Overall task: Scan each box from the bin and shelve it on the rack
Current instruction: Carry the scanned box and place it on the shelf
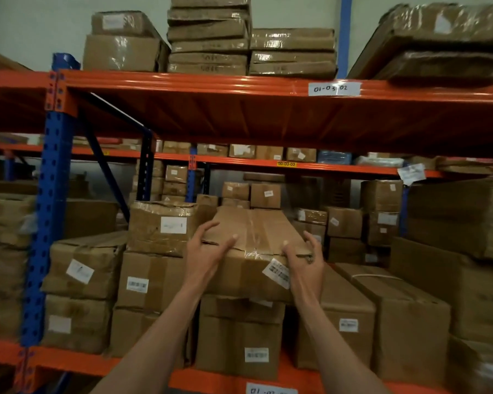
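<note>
A long brown cardboard box (254, 243) with clear tape along its top and a barcode label on its near end lies on top of another box on the rack's middle level. My left hand (208, 251) grips its near left corner, thumb on top. My right hand (305, 260) holds the near right corner beside the label. The box points away from me into the shelf. The rack (182, 83) has orange beams and blue uprights. No bin and no scanner are in view.
Stacked cardboard boxes crowd the shelf: a taped box (160, 226) directly left, long boxes (382, 302) to the right, a labelled one (239, 336) underneath. Flat wrapped packs (208, 35) sit on the upper level. A blue upright (46, 223) stands at left. Another rack shows behind.
</note>
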{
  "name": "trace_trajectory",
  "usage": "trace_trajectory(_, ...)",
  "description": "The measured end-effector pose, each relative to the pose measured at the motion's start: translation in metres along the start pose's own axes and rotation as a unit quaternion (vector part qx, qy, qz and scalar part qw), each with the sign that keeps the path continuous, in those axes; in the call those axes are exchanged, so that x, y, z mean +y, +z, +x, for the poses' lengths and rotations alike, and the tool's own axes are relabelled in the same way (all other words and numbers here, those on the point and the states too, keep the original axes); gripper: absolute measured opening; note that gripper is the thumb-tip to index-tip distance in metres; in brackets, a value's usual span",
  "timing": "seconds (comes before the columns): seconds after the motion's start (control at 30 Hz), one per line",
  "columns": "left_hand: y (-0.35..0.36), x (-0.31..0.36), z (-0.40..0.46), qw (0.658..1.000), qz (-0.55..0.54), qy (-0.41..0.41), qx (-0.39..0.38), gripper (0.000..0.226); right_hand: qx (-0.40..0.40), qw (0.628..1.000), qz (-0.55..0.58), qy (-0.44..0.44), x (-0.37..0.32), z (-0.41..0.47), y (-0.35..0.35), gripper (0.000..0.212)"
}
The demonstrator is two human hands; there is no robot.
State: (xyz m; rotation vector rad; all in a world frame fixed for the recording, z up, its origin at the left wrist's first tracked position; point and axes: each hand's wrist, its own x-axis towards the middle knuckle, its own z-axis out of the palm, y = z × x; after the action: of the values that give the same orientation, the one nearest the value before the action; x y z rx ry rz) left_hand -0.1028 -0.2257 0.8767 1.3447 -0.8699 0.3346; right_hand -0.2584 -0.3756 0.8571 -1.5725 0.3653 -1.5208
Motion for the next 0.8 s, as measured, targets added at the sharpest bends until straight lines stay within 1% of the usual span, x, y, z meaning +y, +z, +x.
trace_trajectory(0.1, 0.008, -0.024, 0.019, 0.995, 0.042, 0.086, -0.010, 0.066, -0.049, 0.992, -0.063, -0.096, 0.027, 0.012, 0.008, 0.070)
trace_trajectory(0.17, 0.012, -0.041, 0.038, 0.985, 0.078, 0.153, -0.014, 0.064, -0.079, 0.979, -0.114, -0.152, 0.043, 0.027, 0.015, 0.066)
trace_trajectory(0.2, 0.014, -0.049, 0.047, 0.979, 0.101, 0.175, -0.020, 0.063, -0.088, 0.972, -0.144, -0.162, 0.049, 0.036, 0.018, 0.063)
trace_trajectory(0.27, 0.019, -0.069, 0.061, 0.963, 0.158, 0.215, -0.024, 0.063, -0.085, 0.956, -0.217, -0.179, 0.060, 0.052, 0.024, 0.065)
trace_trajectory(0.3, 0.022, -0.078, 0.068, 0.950, 0.199, 0.240, -0.014, 0.065, -0.077, 0.944, -0.255, -0.194, 0.066, 0.059, 0.025, 0.068)
trace_trajectory(0.33, 0.027, -0.086, 0.074, 0.928, 0.254, 0.273, 0.002, 0.068, -0.066, 0.929, -0.297, -0.211, 0.072, 0.066, 0.028, 0.073)
trace_trajectory(0.4, 0.036, -0.099, 0.084, 0.868, 0.355, 0.348, 0.018, 0.073, -0.049, 0.894, -0.382, -0.231, 0.080, 0.076, 0.033, 0.082)
trace_trajectory(0.43, 0.041, -0.105, 0.086, 0.845, 0.382, 0.375, 0.019, 0.073, -0.046, 0.883, -0.408, -0.228, 0.084, 0.078, 0.037, 0.083)
trace_trajectory(0.47, 0.046, -0.113, 0.087, 0.831, 0.397, 0.390, 0.019, 0.073, -0.043, 0.876, -0.425, -0.225, 0.087, 0.079, 0.040, 0.082)
trace_trajectory(0.5, 0.050, -0.120, 0.086, 0.825, 0.404, 0.395, 0.022, 0.072, -0.041, 0.871, -0.435, -0.225, 0.091, 0.079, 0.044, 0.082)
trace_trajectory(0.57, 0.053, -0.133, 0.087, 0.827, 0.407, 0.387, 0.032, 0.071, -0.047, 0.865, -0.441, -0.235, 0.098, 0.081, 0.049, 0.086)
trace_trajectory(0.63, 0.051, -0.136, 0.091, 0.829, 0.411, 0.378, 0.024, 0.070, -0.060, 0.857, -0.446, -0.250, 0.101, 0.084, 0.052, 0.092)
trace_trajectory(0.7, 0.049, -0.134, 0.096, 0.832, 0.416, 0.368, 0.011, 0.068, -0.072, 0.842, -0.463, -0.268, 0.104, 0.087, 0.055, 0.097)
trace_trajectory(0.8, 0.048, -0.136, 0.098, 0.839, 0.412, 0.355, 0.000, 0.068, -0.080, 0.831, -0.475, -0.278, 0.110, 0.089, 0.061, 0.097)
